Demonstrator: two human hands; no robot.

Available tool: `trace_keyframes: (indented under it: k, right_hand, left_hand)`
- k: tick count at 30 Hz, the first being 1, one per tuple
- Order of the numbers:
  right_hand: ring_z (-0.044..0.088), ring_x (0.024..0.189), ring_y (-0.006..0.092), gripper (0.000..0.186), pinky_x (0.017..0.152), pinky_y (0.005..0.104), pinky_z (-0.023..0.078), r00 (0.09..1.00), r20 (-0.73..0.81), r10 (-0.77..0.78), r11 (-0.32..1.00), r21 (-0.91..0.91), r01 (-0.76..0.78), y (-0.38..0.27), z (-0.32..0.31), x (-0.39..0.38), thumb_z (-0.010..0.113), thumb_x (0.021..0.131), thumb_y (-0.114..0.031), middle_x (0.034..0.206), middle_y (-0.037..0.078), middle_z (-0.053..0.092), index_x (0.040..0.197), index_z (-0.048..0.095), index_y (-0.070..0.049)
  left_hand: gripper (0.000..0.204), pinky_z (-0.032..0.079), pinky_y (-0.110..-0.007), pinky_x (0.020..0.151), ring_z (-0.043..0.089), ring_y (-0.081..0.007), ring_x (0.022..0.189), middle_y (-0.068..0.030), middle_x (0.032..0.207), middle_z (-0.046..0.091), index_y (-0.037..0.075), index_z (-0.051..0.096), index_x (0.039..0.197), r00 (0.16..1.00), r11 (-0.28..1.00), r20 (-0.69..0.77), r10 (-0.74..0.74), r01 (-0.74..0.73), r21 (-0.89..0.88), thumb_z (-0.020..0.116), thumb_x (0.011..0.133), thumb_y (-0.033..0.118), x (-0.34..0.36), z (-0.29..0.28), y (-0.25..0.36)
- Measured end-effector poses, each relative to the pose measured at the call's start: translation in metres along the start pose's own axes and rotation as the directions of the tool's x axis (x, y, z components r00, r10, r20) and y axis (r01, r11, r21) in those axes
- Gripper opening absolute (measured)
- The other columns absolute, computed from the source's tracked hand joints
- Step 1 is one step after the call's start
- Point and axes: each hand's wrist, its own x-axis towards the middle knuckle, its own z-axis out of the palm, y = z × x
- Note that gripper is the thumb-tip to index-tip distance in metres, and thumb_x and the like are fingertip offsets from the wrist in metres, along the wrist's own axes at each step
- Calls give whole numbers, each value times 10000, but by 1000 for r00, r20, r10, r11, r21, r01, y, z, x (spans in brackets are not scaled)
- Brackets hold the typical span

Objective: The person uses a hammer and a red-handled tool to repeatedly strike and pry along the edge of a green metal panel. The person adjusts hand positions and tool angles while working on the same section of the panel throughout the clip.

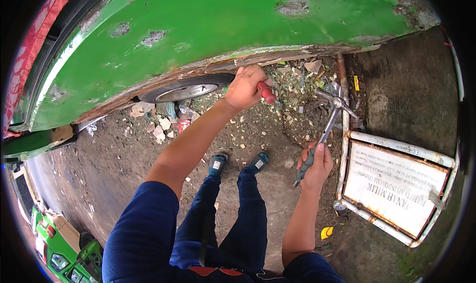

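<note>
My left hand (pixel 244 88) is closed around a tool with a red rounded handle (pixel 266 92), likely a screwdriver or chisel. It is up against the rusty lower edge (pixel 225 64) of a green vehicle body (pixel 213 25), and my fist hides the tool's working end. Off to the right, my right hand (pixel 316 166) grips a metal hammer (pixel 328 124) by its grey wrapped handle. The hammer head points away from me, apart from both the red handle and the vehicle. Bare, scraped patches (pixel 292 6) mark the green paint.
Beneath the body's edge shows a wheel (pixel 188 90). Paint chips, broken filler pieces (pixel 159 131) and litter cover the dirt ground. On the right, a white sign board (pixel 391 186) sits in a rusty pipe frame (pixel 345 79). Another green vehicle (pixel 62 246) stands at lower left.
</note>
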Motion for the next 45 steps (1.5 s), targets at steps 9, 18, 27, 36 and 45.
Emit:
trace_keyframes:
  k: [9, 18, 27, 36, 45]
  right_hand:
    - [497, 503, 119, 350, 435, 258, 411, 998, 31, 63, 998, -8, -63, 1, -4, -12, 499, 1022, -330, 654, 60, 518, 907, 549, -4]
    - [497, 497, 122, 366, 433, 256, 411, 996, 6, 93, 995, 23, -93, 2, -9, -19, 513, 1014, -354, 649, 60, 519, 902, 548, -7]
    - [495, 480, 120, 358, 427, 253, 407, 997, 14, 82, 997, 10, -82, 3, -11, -24, 519, 1012, -350, 637, 59, 520, 901, 550, -10]
    - [497, 483, 115, 335, 436, 255, 412, 995, 36, 97, 995, -8, -96, 1, -7, -32, 511, 1017, -336, 631, 50, 524, 906, 554, -23]
    - [498, 507, 110, 333, 443, 254, 418, 994, 55, 93, 995, -30, -91, 5, -6, -38, 514, 1019, -325, 649, 47, 518, 897, 551, -18]
  left_hand:
    - [177, 391, -396, 782, 576, -300, 869, -72, 860, 565, 99, 544, 890, 999, 991, 24, -25, 22, 129, 684, 787, 71, -12, 8, -9]
    - [202, 395, -401, 795, 553, -305, 884, -83, 905, 550, 81, 509, 879, 994, 998, 89, 59, -59, -7, 702, 831, 112, -21, -2, -9]
    - [188, 408, -383, 755, 550, -294, 826, -81, 876, 553, 70, 502, 860, 999, 995, -54, 5, -11, -104, 688, 838, 55, -17, 1, -11]
    - [228, 455, -335, 760, 556, -237, 814, -90, 848, 542, 21, 467, 748, 947, 916, -250, -203, 94, -389, 667, 847, -25, -43, 1, -19]
    - [230, 449, -351, 890, 583, -209, 938, -95, 926, 574, 23, 465, 750, 887, 804, -300, -351, 122, -581, 612, 923, 54, -43, -11, -38]
